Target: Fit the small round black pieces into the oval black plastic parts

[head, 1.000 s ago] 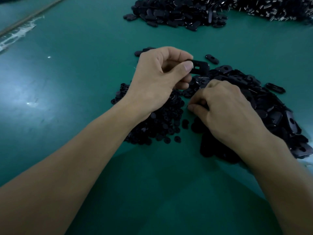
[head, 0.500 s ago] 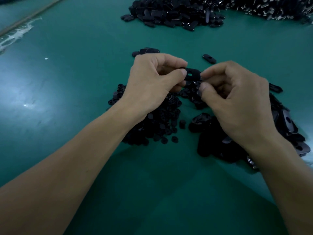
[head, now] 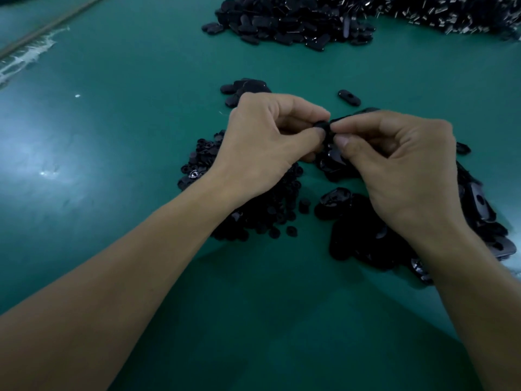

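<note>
My left hand (head: pixel 262 153) and my right hand (head: pixel 400 165) meet fingertip to fingertip above the green table (head: pixel 127 122). Between them sits an oval black part (head: pixel 324 127), pinched by the left thumb and forefinger. My right hand's thumb and forefinger pinch at the same part; whether a small round piece is under those fingertips is hidden. A heap of small round black pieces (head: pixel 270 215) lies under my left wrist. A heap of oval black parts (head: pixel 473 210) lies under and right of my right hand.
A big pile of black oval parts (head: pixel 287 21) lies at the far edge, with a pile of shiny metal bits (head: pixel 451 15) to its right. A few oval parts (head: pixel 245 87) lie behind my left hand, and one lone oval (head: pixel 349 97) lies farther right.
My right hand rose from the oval heap to meet my left hand. Both hands now pinch the oval part, which has turned so less of it shows.
</note>
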`<state>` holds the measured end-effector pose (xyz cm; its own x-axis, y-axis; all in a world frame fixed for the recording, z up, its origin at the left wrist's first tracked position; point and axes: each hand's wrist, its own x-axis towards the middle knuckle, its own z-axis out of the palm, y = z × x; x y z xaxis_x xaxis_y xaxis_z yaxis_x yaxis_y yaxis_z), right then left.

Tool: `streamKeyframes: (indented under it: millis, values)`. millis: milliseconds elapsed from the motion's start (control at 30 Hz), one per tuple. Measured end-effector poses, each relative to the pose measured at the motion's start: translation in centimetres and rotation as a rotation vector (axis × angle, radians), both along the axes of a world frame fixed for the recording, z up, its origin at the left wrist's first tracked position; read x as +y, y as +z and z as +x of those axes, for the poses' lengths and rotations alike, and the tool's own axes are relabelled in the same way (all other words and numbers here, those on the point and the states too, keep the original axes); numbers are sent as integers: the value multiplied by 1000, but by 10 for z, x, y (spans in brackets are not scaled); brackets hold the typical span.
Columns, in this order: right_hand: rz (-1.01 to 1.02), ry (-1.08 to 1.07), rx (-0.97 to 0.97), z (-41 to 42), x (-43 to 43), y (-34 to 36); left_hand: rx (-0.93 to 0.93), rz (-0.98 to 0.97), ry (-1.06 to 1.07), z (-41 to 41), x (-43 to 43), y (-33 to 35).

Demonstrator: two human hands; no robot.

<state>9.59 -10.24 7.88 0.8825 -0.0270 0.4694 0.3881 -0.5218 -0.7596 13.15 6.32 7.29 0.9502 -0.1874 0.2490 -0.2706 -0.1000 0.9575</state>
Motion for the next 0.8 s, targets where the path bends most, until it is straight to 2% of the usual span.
streamKeyframes:
  millis: [200,600,800]
  values:
    - [-63,-66,-5,-2,1,2,-22,22,-6,0,-1,-2]
    - [-146,-51,54,-5,-1,5,-116,167,-2,0,-4,-5]
    - [-100,-100,106,-6,-1,5,-182,254,-15,-4,-4,-3]
